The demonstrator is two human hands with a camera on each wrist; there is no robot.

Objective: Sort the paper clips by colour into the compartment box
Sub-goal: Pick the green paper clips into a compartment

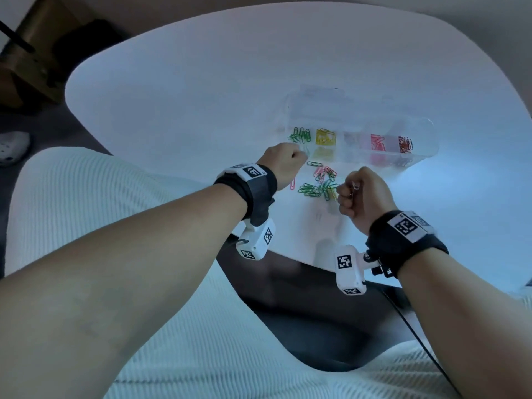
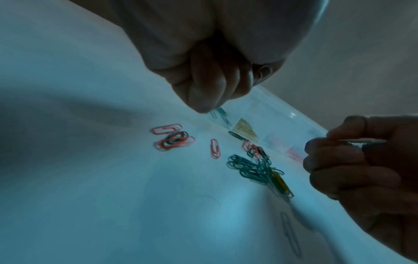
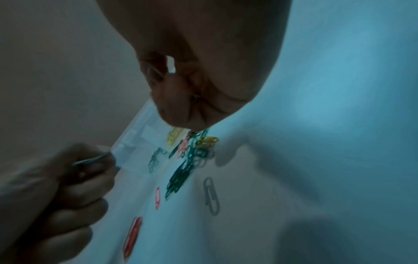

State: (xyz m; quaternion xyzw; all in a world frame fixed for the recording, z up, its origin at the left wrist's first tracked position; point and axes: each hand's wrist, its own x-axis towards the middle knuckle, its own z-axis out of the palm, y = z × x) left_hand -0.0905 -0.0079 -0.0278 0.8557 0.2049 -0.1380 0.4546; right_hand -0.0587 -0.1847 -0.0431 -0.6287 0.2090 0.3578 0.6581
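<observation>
Head view is showing both hands hovering over the white worktop [image 1: 201,82]. The right hand [image 1: 365,194] is curling into a fist and pinching a silver clip [image 1: 354,186]. The left hand [image 1: 283,165] is pinching a green clip [image 3: 90,161] beside the clear compartment box [image 1: 426,131], which is holding green, yellow, pink and red clips. A loose clip pile [image 1: 319,182] is lying between the hands.

Loose clips [image 1: 319,182] crowd the gap before the compartment box [image 1: 426,145]; table [image 1: 201,96] beyond open.
</observation>
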